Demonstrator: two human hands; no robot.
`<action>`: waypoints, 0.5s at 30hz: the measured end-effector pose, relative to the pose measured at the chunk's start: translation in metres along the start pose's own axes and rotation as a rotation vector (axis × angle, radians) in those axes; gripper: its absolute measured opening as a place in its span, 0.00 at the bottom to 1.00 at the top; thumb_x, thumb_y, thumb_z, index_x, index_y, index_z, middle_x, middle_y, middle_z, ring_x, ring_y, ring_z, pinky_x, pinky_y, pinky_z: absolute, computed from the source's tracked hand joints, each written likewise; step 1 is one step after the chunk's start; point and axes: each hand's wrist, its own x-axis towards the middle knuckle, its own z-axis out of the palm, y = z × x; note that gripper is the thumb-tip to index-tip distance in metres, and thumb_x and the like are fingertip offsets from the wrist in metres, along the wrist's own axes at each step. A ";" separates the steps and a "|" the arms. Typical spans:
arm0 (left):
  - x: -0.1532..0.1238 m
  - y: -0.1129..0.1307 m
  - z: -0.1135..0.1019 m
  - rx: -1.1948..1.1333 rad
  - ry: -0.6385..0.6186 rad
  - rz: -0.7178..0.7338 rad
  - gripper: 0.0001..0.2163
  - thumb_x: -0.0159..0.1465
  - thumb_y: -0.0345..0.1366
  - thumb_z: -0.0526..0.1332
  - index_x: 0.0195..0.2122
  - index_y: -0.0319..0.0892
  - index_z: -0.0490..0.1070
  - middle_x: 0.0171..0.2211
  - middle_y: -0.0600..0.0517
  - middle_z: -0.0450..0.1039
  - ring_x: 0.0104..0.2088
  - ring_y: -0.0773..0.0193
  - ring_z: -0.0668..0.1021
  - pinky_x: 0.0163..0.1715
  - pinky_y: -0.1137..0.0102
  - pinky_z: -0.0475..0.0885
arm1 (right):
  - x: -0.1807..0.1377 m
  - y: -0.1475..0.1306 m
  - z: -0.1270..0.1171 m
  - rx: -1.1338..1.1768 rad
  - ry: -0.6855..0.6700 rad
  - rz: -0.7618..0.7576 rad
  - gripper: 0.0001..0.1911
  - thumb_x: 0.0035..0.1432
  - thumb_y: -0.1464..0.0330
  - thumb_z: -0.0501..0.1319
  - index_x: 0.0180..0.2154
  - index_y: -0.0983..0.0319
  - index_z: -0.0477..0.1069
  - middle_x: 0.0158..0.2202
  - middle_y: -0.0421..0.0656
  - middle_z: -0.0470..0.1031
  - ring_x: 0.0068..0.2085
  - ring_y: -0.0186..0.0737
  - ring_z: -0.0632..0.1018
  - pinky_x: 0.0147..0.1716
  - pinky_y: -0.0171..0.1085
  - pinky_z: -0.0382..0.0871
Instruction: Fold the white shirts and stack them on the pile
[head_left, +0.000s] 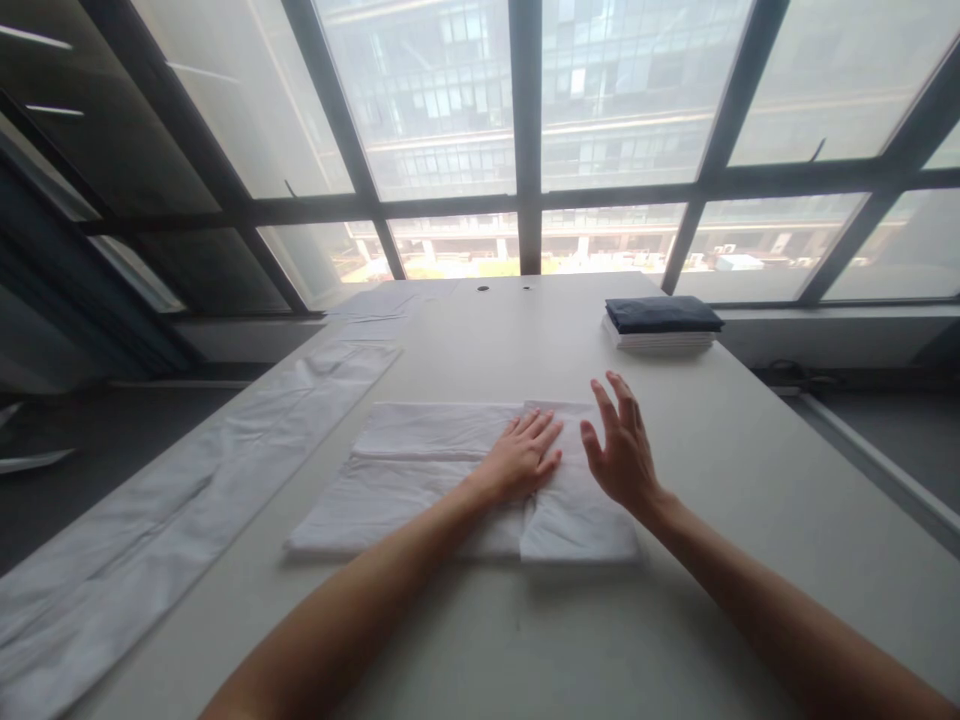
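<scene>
A white folded cloth garment (420,500) lies flat on the white table in front of me. Its right end is turned over into a shorter panel (577,530) on top. My left hand (523,455) rests palm down near the edge of that panel, fingers spread. Just above the panel's right side, my right hand (621,445) is raised with its fingers apart and nothing in it. Which kind of garment it is, I cannot tell.
Along the table's left side stretches a long white cloth (202,500), with paper-like white sheets (375,305) beyond it. A stack of folded cloth, dark blue (660,314) over white (664,340), stands at the back right. Large windows (450,100) line the far side.
</scene>
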 end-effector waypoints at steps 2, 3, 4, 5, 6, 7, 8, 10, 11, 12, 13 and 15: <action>0.000 0.000 0.000 0.003 -0.010 -0.002 0.25 0.74 0.45 0.48 0.70 0.44 0.57 0.71 0.45 0.53 0.71 0.52 0.55 0.68 0.53 0.50 | 0.001 0.012 0.007 -0.035 -0.125 0.051 0.31 0.70 0.61 0.50 0.70 0.64 0.50 0.73 0.55 0.46 0.73 0.52 0.48 0.68 0.58 0.49; 0.000 -0.001 -0.001 0.003 -0.015 -0.003 0.25 0.74 0.45 0.47 0.70 0.44 0.57 0.71 0.45 0.53 0.71 0.52 0.55 0.68 0.53 0.50 | 0.000 0.016 0.012 -0.043 -0.230 0.077 0.32 0.70 0.60 0.50 0.69 0.65 0.51 0.73 0.56 0.47 0.73 0.52 0.48 0.68 0.58 0.48; 0.000 -0.001 -0.001 0.002 -0.020 -0.003 0.25 0.74 0.45 0.47 0.70 0.44 0.56 0.71 0.45 0.53 0.71 0.53 0.55 0.69 0.53 0.49 | -0.001 0.020 0.016 -0.051 -0.344 0.101 0.31 0.70 0.59 0.49 0.69 0.66 0.53 0.72 0.57 0.49 0.72 0.52 0.50 0.68 0.57 0.48; 0.000 -0.001 -0.001 0.000 -0.025 -0.004 0.25 0.74 0.46 0.47 0.70 0.44 0.56 0.71 0.45 0.52 0.71 0.53 0.55 0.69 0.54 0.49 | -0.003 0.022 0.020 -0.060 -0.448 0.124 0.31 0.70 0.58 0.49 0.68 0.67 0.56 0.72 0.57 0.51 0.72 0.53 0.51 0.68 0.56 0.48; 0.000 -0.001 -0.002 -0.002 -0.031 -0.005 0.25 0.74 0.46 0.47 0.70 0.44 0.56 0.71 0.46 0.52 0.71 0.53 0.54 0.69 0.54 0.49 | -0.005 0.023 0.023 -0.071 -0.527 0.144 0.30 0.70 0.58 0.49 0.67 0.67 0.58 0.71 0.57 0.52 0.72 0.53 0.52 0.68 0.55 0.49; 0.000 -0.001 -0.002 -0.005 -0.039 -0.008 0.25 0.74 0.45 0.47 0.70 0.44 0.56 0.71 0.46 0.51 0.71 0.54 0.54 0.69 0.54 0.49 | -0.006 0.023 0.025 -0.083 -0.575 0.160 0.30 0.70 0.59 0.49 0.67 0.67 0.59 0.71 0.57 0.53 0.72 0.52 0.53 0.68 0.55 0.48; 0.000 -0.001 -0.002 -0.009 -0.048 -0.014 0.25 0.74 0.44 0.46 0.70 0.45 0.55 0.72 0.47 0.51 0.71 0.54 0.53 0.69 0.54 0.48 | -0.007 0.022 0.026 -0.095 -0.596 0.172 0.30 0.70 0.59 0.49 0.67 0.66 0.59 0.71 0.56 0.53 0.72 0.52 0.53 0.68 0.54 0.48; 0.000 -0.001 -0.002 -0.021 -0.072 -0.023 0.25 0.74 0.41 0.44 0.71 0.45 0.54 0.72 0.48 0.49 0.71 0.56 0.52 0.69 0.54 0.48 | -0.007 0.021 0.026 -0.110 -0.598 0.185 0.30 0.70 0.59 0.48 0.68 0.65 0.58 0.72 0.54 0.52 0.72 0.51 0.52 0.68 0.53 0.46; 0.000 -0.001 -0.002 -0.025 -0.079 -0.031 0.25 0.74 0.40 0.43 0.71 0.45 0.53 0.72 0.49 0.49 0.72 0.56 0.52 0.69 0.54 0.48 | -0.007 0.020 0.025 -0.112 -0.598 0.187 0.30 0.70 0.59 0.48 0.68 0.65 0.57 0.72 0.54 0.52 0.72 0.50 0.52 0.69 0.52 0.46; 0.001 -0.001 -0.001 -0.025 -0.077 -0.046 0.25 0.74 0.39 0.42 0.72 0.44 0.51 0.72 0.49 0.48 0.72 0.57 0.51 0.69 0.54 0.48 | -0.006 0.020 0.024 -0.111 -0.597 0.189 0.30 0.70 0.59 0.48 0.68 0.65 0.57 0.72 0.53 0.52 0.72 0.50 0.52 0.69 0.52 0.46; 0.001 -0.001 -0.001 -0.018 -0.066 -0.074 0.25 0.74 0.39 0.42 0.72 0.44 0.50 0.73 0.49 0.46 0.72 0.57 0.49 0.69 0.53 0.47 | -0.006 0.019 0.023 -0.111 -0.596 0.191 0.30 0.70 0.59 0.48 0.68 0.65 0.58 0.72 0.53 0.52 0.72 0.50 0.52 0.69 0.51 0.46; 0.002 -0.002 0.000 0.015 -0.030 -0.171 0.26 0.75 0.41 0.41 0.73 0.43 0.48 0.73 0.48 0.45 0.72 0.53 0.47 0.69 0.49 0.46 | -0.006 0.020 0.022 -0.109 -0.593 0.196 0.30 0.70 0.59 0.49 0.67 0.66 0.58 0.72 0.54 0.52 0.72 0.50 0.53 0.69 0.51 0.47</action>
